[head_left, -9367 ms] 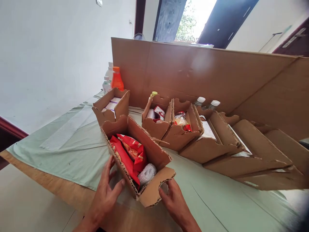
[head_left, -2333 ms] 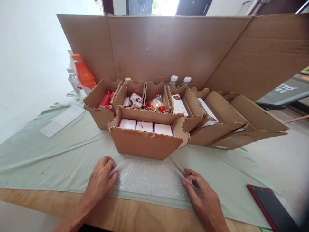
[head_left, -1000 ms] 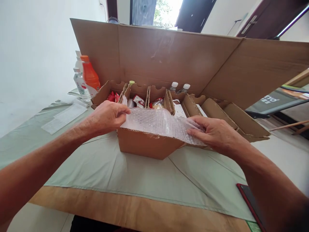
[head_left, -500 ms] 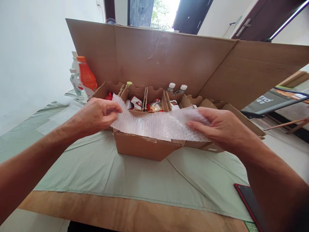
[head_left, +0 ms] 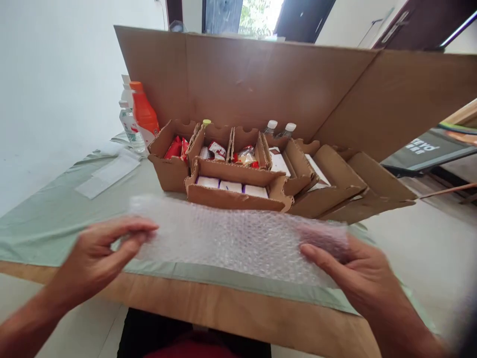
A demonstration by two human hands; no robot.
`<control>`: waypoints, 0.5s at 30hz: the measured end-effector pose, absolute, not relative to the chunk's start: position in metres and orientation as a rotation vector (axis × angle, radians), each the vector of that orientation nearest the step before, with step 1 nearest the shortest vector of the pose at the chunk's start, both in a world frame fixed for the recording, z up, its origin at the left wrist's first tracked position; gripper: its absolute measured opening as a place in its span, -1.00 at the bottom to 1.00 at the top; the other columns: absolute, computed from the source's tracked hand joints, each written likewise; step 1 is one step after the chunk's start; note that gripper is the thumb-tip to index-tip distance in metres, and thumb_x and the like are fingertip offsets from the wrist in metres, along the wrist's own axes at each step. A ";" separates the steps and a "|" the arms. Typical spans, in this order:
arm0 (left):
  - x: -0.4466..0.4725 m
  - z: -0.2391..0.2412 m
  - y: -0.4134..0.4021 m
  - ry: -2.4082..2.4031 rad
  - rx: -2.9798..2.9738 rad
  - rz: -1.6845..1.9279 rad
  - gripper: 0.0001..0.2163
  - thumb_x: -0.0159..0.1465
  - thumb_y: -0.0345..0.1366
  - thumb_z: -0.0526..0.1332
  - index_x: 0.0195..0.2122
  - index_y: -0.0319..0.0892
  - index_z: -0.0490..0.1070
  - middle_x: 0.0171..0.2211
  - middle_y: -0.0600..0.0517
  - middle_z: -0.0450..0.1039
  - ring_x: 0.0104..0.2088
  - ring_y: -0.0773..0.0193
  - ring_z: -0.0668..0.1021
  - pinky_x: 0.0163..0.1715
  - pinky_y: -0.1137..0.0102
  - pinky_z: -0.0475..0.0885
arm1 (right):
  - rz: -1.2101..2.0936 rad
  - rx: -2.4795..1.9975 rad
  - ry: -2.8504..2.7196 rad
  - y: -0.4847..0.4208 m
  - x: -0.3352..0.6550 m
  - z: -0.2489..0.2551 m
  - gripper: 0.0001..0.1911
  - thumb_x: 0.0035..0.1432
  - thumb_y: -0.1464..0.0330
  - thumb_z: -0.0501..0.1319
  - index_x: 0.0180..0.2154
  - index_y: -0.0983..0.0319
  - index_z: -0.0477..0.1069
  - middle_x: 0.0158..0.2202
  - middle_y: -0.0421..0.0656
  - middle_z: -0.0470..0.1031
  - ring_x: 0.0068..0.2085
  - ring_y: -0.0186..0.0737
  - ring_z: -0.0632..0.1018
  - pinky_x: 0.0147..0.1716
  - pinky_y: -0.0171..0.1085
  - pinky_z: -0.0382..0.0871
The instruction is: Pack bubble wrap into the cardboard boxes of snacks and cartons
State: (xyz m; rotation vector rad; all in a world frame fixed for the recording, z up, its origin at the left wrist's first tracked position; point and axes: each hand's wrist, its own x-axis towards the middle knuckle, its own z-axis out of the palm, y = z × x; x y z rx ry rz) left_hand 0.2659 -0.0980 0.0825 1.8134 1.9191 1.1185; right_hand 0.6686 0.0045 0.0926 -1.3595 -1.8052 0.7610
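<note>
A clear sheet of bubble wrap [head_left: 231, 238] is stretched between my two hands, above the front of the table. My left hand [head_left: 100, 253] pinches its left end between thumb and fingers. At the other end my right hand [head_left: 346, 268] grips the sheet, thumb on the near face and fingers showing blurred through the plastic. Just behind the sheet stands a low cardboard box [head_left: 238, 199] holding several white-topped packs [head_left: 231, 186]. A row of cardboard bins [head_left: 173, 174] behind it contains red packets [head_left: 177, 148] and other small packages.
An orange bottle [head_left: 145, 112] and clear bottles stand at the left. Flat plastic sheets [head_left: 112, 171] lie on the green cloth [head_left: 55, 214]. A tall cardboard panel [head_left: 261, 84] rises behind the bins. The wooden table edge [head_left: 223, 298] runs along the front.
Both hands have drawn the bubble wrap back toward me and down, away from over the low box. The sheet is spread wider, and the box's packs have come into sight.
</note>
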 end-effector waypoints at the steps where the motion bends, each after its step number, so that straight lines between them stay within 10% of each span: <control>1: 0.268 0.067 -0.100 1.897 1.806 1.029 -0.76 0.30 -0.09 0.21 -0.18 0.00 0.64 -0.20 0.03 0.67 -0.20 0.12 0.67 -0.23 0.33 0.61 | 0.810 -1.390 -1.837 0.003 0.671 0.075 -0.62 0.08 0.03 0.39 -0.15 0.12 0.65 -0.18 -0.11 0.71 -0.20 0.01 0.70 -0.19 -0.10 0.63; 6: 0.306 0.008 -0.109 1.935 1.841 0.910 -0.67 0.34 -0.18 0.16 0.07 -0.06 0.54 0.14 -0.16 0.48 0.15 -0.06 0.52 -0.23 0.22 0.64 | 0.889 -1.601 -1.946 -0.004 0.685 0.017 -0.62 0.17 0.05 0.24 -0.18 0.18 0.60 -0.23 -0.12 0.69 -0.24 -0.03 0.67 -0.22 -0.13 0.57; 10: 0.365 -0.010 -0.100 1.436 1.930 0.866 -0.69 0.29 -0.39 0.16 0.00 -0.06 0.57 0.12 -0.11 0.51 0.16 0.02 0.50 0.22 -0.01 0.40 | 0.758 -1.703 -2.106 -0.011 0.690 0.024 -0.63 0.20 0.06 0.17 -0.17 0.17 0.56 -0.31 -0.13 0.65 -0.34 -0.08 0.62 -0.36 -0.17 0.49; 15: 0.393 -0.021 -0.071 1.249 1.474 0.865 -0.63 0.31 -0.20 0.17 0.11 -0.17 0.47 0.02 -0.19 0.57 0.02 0.03 0.59 0.05 0.07 0.53 | 0.821 -1.657 -2.107 -0.021 0.646 0.040 -0.44 0.22 0.05 0.17 0.13 0.22 0.42 -0.40 -0.16 0.59 -0.44 -0.15 0.55 -0.43 -0.21 0.44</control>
